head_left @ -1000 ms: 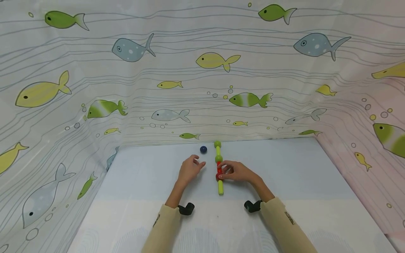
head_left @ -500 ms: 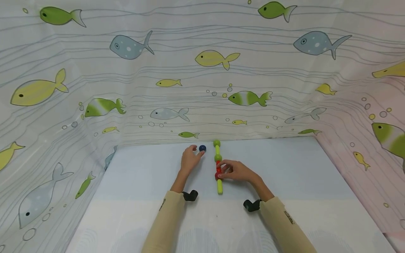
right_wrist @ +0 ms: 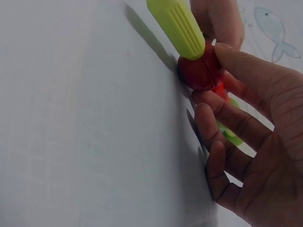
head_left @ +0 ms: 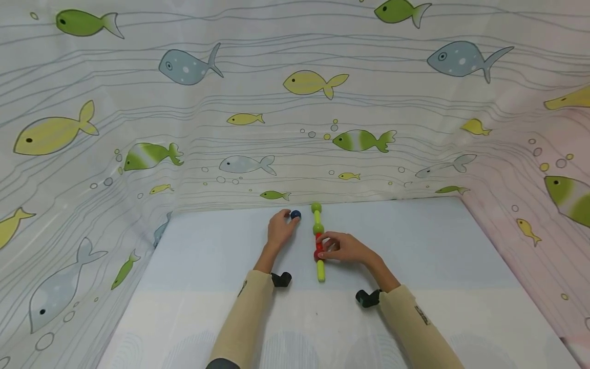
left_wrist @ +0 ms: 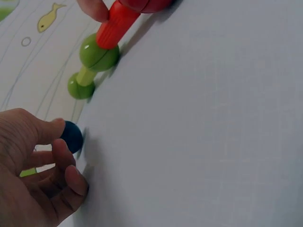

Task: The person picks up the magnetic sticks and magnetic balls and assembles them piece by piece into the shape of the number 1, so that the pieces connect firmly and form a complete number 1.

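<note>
A chain of toy sticks and balls lies on the table, pointing away from me. From its near end run a yellow-green stick, a red ball, a red stick, a green ball, a shorter-looking yellow-green stick and another green ball. My right hand pinches the red ball between thumb and fingers, with fingertips by the red stick. Left of the chain's far end, my left hand has thumb and forefinger around a dark blue ball.
The white table carries the whole chain. A fish-patterned cloth rises behind the table's far edge and along both sides. Each wrist wears a black camera mount, such as the left mount.
My left hand has reached forward to the dark blue ball and closed its thumb and forefinger on it. The right hand keeps its hold on the red ball.
</note>
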Demonstrator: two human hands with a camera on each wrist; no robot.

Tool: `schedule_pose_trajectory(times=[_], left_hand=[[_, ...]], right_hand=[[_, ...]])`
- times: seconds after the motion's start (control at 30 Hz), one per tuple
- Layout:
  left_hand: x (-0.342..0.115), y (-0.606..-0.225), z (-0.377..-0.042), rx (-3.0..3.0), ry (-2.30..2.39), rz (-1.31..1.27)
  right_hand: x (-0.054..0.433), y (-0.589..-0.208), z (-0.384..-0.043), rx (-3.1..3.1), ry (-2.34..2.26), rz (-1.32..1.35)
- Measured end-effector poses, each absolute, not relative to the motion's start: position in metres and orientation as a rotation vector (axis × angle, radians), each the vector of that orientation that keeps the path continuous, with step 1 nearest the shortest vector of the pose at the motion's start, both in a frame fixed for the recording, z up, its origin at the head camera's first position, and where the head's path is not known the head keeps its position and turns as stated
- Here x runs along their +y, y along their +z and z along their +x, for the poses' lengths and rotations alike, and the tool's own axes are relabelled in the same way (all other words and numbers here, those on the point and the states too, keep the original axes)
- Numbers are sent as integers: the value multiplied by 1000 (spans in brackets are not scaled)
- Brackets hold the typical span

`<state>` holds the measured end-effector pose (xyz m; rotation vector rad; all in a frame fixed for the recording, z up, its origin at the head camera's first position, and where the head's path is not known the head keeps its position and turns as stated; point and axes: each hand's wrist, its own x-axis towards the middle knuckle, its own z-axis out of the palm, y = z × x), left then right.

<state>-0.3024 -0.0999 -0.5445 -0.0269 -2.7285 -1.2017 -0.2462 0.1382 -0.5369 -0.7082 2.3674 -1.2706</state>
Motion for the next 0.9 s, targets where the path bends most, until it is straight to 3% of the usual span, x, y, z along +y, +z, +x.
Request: schedule_pose_trajectory(times=[0.9], left_hand=[[-93,-545,-300,-2690,-1248,4]], right_hand=[[138,-538,-249,2370,-1280,-670]])
